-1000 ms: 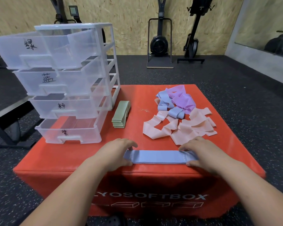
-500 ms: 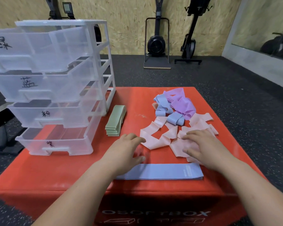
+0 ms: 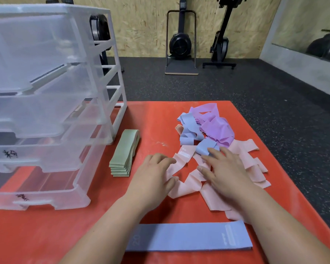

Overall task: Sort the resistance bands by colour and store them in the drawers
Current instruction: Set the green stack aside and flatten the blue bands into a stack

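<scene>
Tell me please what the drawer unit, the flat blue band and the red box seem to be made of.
Drawer unit: clear glossy plastic; things behind show through its walls.
Blue band: matte woven fabric, probably elastic; fine weave and a stitched label patch show.
Red box: smooth, faintly shiny cover, perhaps vinyl.

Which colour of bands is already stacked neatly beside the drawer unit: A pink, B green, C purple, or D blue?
B: the green bands lie in a flat, squared-up stack right next to the drawer unit.
</scene>
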The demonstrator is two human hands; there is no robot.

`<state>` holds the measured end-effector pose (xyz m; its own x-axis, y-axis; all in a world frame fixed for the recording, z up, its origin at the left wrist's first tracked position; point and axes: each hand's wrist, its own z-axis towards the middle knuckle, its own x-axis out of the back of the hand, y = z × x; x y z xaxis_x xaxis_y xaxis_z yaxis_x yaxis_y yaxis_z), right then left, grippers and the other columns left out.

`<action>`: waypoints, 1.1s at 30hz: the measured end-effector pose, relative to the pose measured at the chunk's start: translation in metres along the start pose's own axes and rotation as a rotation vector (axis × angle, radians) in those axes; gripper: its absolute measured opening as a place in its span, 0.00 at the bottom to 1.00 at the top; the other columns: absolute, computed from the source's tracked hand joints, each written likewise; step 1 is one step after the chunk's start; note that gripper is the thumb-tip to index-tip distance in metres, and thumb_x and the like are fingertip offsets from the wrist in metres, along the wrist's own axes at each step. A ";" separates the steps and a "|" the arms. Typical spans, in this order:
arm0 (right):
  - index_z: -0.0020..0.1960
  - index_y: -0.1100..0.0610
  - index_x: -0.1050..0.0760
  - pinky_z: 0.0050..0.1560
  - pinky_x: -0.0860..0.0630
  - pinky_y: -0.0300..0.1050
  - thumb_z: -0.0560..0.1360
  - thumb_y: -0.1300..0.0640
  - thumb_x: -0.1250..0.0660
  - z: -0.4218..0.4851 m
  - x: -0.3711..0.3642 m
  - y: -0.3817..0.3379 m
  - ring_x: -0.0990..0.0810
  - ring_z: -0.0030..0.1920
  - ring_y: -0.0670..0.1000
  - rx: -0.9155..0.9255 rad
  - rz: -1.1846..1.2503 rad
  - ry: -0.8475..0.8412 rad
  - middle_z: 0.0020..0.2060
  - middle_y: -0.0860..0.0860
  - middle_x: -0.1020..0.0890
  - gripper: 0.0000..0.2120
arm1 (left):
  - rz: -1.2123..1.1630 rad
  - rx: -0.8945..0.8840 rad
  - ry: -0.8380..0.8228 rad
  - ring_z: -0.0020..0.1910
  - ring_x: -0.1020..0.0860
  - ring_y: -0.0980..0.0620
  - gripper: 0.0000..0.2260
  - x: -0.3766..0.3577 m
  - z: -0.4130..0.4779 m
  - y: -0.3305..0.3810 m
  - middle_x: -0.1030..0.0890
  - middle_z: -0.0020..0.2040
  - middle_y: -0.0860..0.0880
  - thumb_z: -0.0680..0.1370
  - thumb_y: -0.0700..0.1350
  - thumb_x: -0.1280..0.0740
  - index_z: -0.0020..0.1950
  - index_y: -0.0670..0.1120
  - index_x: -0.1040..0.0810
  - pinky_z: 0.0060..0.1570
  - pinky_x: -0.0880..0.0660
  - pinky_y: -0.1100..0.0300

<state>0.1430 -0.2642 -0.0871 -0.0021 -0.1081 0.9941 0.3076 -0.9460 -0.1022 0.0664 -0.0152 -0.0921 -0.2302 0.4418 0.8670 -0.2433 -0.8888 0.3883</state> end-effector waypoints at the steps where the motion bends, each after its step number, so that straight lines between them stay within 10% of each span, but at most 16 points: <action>1: 0.77 0.41 0.32 0.78 0.44 0.57 0.83 0.33 0.50 0.003 -0.002 -0.001 0.45 0.81 0.54 -0.006 -0.030 -0.002 0.80 0.43 0.36 0.27 | -0.006 0.004 -0.005 0.66 0.29 0.50 0.22 -0.001 0.002 -0.002 0.26 0.66 0.55 0.79 0.58 0.33 0.73 0.56 0.25 0.66 0.28 0.53; 12: 0.68 0.55 0.21 0.65 0.34 0.40 0.80 0.63 0.31 0.009 0.046 0.001 0.25 0.67 0.51 0.115 0.466 0.546 0.67 0.48 0.20 0.18 | -0.055 0.008 0.026 0.65 0.28 0.50 0.19 0.002 0.008 0.001 0.25 0.64 0.56 0.80 0.55 0.33 0.70 0.55 0.23 0.65 0.27 0.53; 15: 0.62 0.52 0.17 0.61 0.25 0.48 0.76 0.62 0.25 -0.004 0.060 0.000 0.20 0.61 0.51 0.117 0.571 0.664 0.60 0.46 0.16 0.16 | -0.058 0.014 0.058 0.65 0.28 0.50 0.17 0.007 0.006 0.006 0.25 0.64 0.56 0.80 0.54 0.32 0.69 0.55 0.22 0.65 0.28 0.53; 22: 0.49 0.47 0.16 0.46 0.26 0.47 0.74 0.57 0.23 -0.022 0.047 0.011 0.20 0.45 0.52 -0.007 0.327 0.511 0.42 0.45 0.15 0.07 | -0.067 0.015 0.080 0.62 0.26 0.51 0.16 0.013 -0.002 0.013 0.25 0.62 0.57 0.80 0.53 0.32 0.68 0.56 0.22 0.63 0.27 0.52; 28: 0.49 0.49 0.17 0.45 0.26 0.35 0.78 0.59 0.27 -0.027 0.072 -0.008 0.19 0.39 0.41 0.015 0.843 0.529 0.42 0.40 0.15 0.05 | -0.231 -0.030 0.149 0.67 0.26 0.54 0.17 0.017 0.001 0.025 0.24 0.66 0.59 0.81 0.54 0.30 0.70 0.55 0.22 0.67 0.29 0.56; 33: 0.54 0.46 0.18 0.44 0.21 0.51 0.78 0.61 0.27 -0.029 0.058 -0.023 0.21 0.34 0.48 0.019 1.030 0.227 0.39 0.52 0.18 0.10 | -0.356 -0.095 0.059 0.68 0.26 0.58 0.25 0.013 0.002 0.040 0.24 0.70 0.59 0.80 0.54 0.27 0.76 0.56 0.27 0.69 0.30 0.61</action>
<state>0.1083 -0.2576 -0.0284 0.0907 -0.9131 0.3974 0.2768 -0.3602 -0.8909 0.0558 -0.0457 -0.0647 -0.1684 0.7301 0.6623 -0.4035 -0.6641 0.6294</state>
